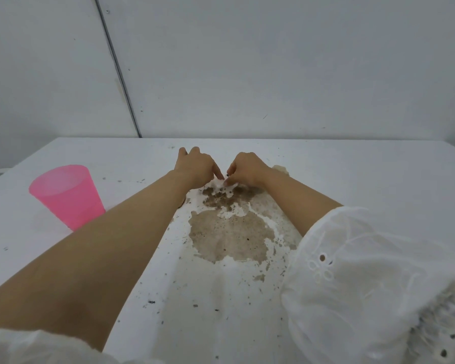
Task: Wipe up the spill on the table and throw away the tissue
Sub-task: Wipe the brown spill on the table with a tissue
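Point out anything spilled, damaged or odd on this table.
A brown, speckled spill spreads across the table between both arms. A pink cup lies tipped at left. Both hands pinch a wet tissue at the spill's far edge.

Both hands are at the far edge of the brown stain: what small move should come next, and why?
Probably draw the tissue toward the body across the brown spill. The left hand and right hand pinch the white tissue at the stain's far edge, and nearly all the wet patch on the table lies uncovered nearer the person.
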